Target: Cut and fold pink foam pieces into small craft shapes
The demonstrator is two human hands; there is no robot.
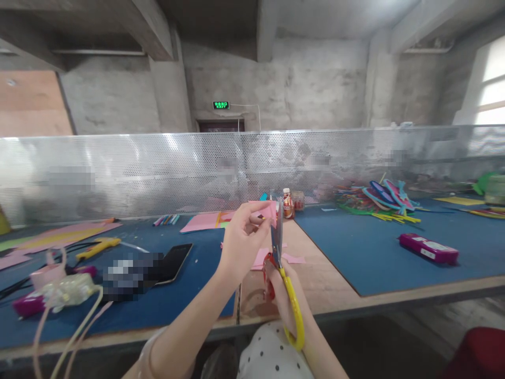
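Observation:
My left hand (243, 239) is raised above the table, its thumb and fingers pinched on a small piece of pink paper (270, 210). My right hand (283, 288) grips a pair of scissors (278, 245) with one red and one yellow handle loop. The metal blades point upward and stand right beside the pink paper; whether they touch it I cannot tell. Below the hands, pink paper scraps (294, 259) lie on the bare wooden strip of the table (315, 279).
A small bottle (288, 204) and a jar (299, 201) stand behind my hands. To the left are a phone (175, 262), a yellow-handled tool (98, 247), markers (166, 220) and pink sheets (200, 221). At right lie a purple package (428, 248) and colourful craft pieces (389, 196). A perforated metal panel (177, 168) borders the table.

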